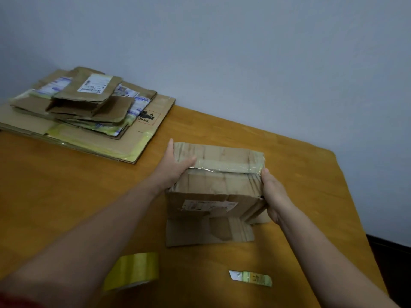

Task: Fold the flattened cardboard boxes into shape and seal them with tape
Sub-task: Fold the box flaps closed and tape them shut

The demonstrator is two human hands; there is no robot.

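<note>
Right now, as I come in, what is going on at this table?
A person holds a cardboard box on the table with both hands: the left hand on its left side, thumb over the top, the right hand round its right end. A strip of clear tape runs along the top seam. The flaps on the near side lie open on the table. A tape roll sits near the left forearm, and a stack of flat boxes waits at the far left.

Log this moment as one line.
step: box top taped | left hand: grips box left side, thumb on tape strip | right hand: grips right side | tape roll: on table | flat stack: far left
</note>
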